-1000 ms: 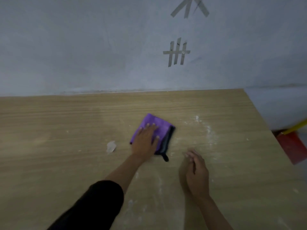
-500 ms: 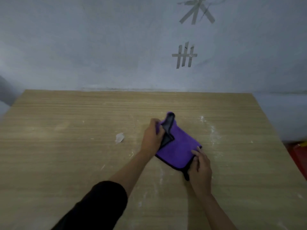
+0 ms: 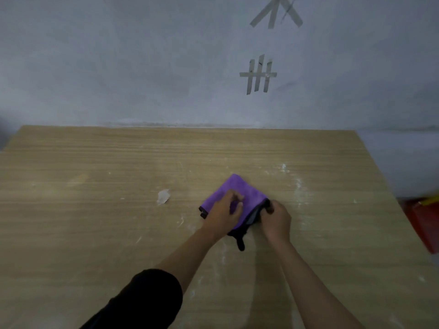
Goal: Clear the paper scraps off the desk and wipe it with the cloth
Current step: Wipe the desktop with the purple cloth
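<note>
Left hand (image 3: 224, 213) presses the purple cloth (image 3: 240, 194) flat on the bench (image 3: 95, 233) while right hand (image 3: 275, 218) pinches its edge, seemingly folding a wiping pad.

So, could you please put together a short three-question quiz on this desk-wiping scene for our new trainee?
1. True or false: the purple cloth lies unfolded in a single flat layer on the desk.
2. Multiple choice: the white paper scrap lies (A) to the left of the cloth, apart from it; (B) under the right hand; (C) on top of the cloth.
3. Fill in: the left hand rests on the ____, while the right hand grips its dark edge.

Key: 1 false, it is folded over; 2 A; 3 cloth.
</note>
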Tool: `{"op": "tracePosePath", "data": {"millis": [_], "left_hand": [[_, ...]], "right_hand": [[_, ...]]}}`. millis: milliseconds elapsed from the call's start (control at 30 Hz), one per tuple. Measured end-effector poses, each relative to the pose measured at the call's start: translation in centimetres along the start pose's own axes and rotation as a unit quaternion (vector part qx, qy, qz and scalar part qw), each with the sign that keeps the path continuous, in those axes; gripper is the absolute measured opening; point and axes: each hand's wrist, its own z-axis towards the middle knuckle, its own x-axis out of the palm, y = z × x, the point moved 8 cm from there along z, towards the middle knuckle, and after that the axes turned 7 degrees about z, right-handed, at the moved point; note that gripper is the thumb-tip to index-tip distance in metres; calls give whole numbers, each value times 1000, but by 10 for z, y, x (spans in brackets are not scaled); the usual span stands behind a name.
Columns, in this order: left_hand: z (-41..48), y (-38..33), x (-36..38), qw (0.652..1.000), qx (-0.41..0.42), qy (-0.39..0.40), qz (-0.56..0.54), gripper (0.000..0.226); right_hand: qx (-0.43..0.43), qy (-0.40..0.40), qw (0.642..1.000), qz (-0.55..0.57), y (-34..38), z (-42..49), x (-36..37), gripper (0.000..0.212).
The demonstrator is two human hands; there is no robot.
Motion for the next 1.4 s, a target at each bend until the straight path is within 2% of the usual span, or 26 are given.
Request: {"op": "tracePosePath", "data": {"millis": [67,133,167,200,267,333,400,500,533,600,667,767,833,900,1000,1100,1233,1333,1400], "left_hand": [[-6,-3,7,995,35,18,90,36],[-9,-4,13,985,35,22,170,68],[-10,-3,13,984,23,13,176,77],[-8,-2,12,990,10,-4,143,77],[-4,-5,-2,998,-8,-54,39,59],[0,-13,-26,996,-6,-91,-8,49],[5,-21,-54,994,14,-104,1,47],[13,-11,-112,985,-28,-168,-20,41],[13,-6,-136,977,-38,-208,-21,40],[12,4,-178,962,-39,-266,47,38],[13,22,-206,949,-42,-278,144,40],[19,72,-209,942,-68,-190,269,45],[13,109,-188,948,-100,-95,286,51],[5,128,-167,952,-112,-41,283,55],[0,125,-143,952,-94,-65,285,60],[0,98,-98,956,-39,-60,286,65],[-8,42,-13,979,43,-10,200,61],[-24,10,36,985,53,66,152,84],[-32,8,37,985,58,60,150,85]], "right_hand": [[-2,4,1000,11,7,1,-1,11],[5,9,994,109,20,-2,1,8],[11,16,987,162,28,-4,4,8],[15,33,978,204,38,-4,11,9],[12,81,956,282,59,-6,27,11],[1,111,935,337,82,-5,39,14],[-25,101,926,364,101,-5,42,16],[-54,40,928,368,108,-1,36,20],[-46,21,928,368,101,1,34,21],[-20,-11,933,360,83,3,30,24],[-14,-44,947,319,66,2,24,24],[-26,-93,970,222,49,-1,14,21],[-15,-114,982,152,35,-3,8,24],[3,-118,986,114,21,-4,6,32],[12,-118,988,98,9,-8,3,27],[9,-107,988,107,6,-15,2,26],[-14,-95,989,114,4,-26,5,26],[-7,-90,989,114,-2,-34,3,30],[-11,-80,989,121,-4,-40,-2,30]]}}
